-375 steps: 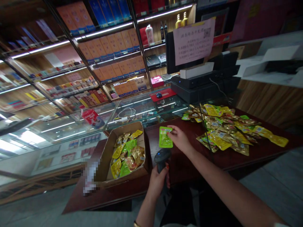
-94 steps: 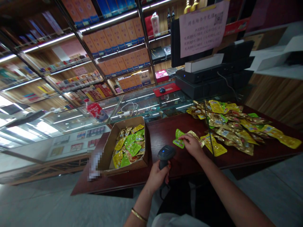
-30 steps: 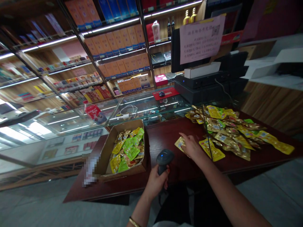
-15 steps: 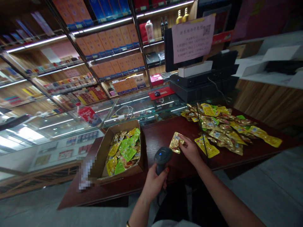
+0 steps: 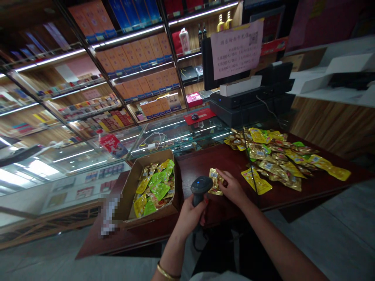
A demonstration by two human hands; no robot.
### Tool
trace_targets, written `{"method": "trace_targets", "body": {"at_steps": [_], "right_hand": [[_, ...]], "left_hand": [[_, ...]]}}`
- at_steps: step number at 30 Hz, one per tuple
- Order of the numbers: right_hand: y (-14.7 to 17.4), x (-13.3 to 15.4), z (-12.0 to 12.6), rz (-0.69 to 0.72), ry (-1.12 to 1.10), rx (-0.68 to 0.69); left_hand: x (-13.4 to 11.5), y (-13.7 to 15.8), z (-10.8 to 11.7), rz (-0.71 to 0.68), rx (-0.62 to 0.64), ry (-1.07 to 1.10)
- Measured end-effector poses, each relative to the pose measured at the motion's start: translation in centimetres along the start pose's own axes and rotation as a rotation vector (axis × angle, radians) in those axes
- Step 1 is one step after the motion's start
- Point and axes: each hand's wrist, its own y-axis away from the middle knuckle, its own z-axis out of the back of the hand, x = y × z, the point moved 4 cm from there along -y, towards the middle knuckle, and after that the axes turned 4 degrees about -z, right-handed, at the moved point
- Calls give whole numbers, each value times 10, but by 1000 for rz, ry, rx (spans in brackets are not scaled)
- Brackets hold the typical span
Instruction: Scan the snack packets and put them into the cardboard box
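My left hand (image 5: pixel 193 214) is wrapped around the handle of a dark barcode scanner (image 5: pixel 201 185), which shows a small blue light on top. Just right of the scanner head, my right hand (image 5: pixel 231 187) grips the right edge of a gold snack packet (image 5: pixel 215 180) at the table surface. A cardboard box (image 5: pixel 124 201) to the left holds several green, yellow and gold packets (image 5: pixel 160 191). On the right lies a heap of gold and yellow packets (image 5: pixel 272 158), with one yellow packet (image 5: pixel 258 183) at its near edge.
The dark red wooden table (image 5: pixel 199 162) meets a glass display counter (image 5: pixel 172 134). Behind the heap stand a monitor with a pink paper sign (image 5: pixel 236 50) and a black cash register base (image 5: pixel 231 111). A thin black cable (image 5: pixel 251 168) hangs in front of the packets.
My right hand has brought the gold packet slightly nearer and turned it more upright. The scanner in my left hand has risen a little, close to the packet.
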Motion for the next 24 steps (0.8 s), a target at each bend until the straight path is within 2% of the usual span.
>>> {"method": "trace_targets", "body": {"at_steps": [11,17,24], "right_hand": [[-3,1,2,22,50,-55],[0,1,1,32,137,-77],[0,11,4,58,77,-78]], "left_hand": [[-7,9,10,0,37,-133],[-19,17,12,-25,41,-137],[-22,16,11,-18,21,-116]]}}
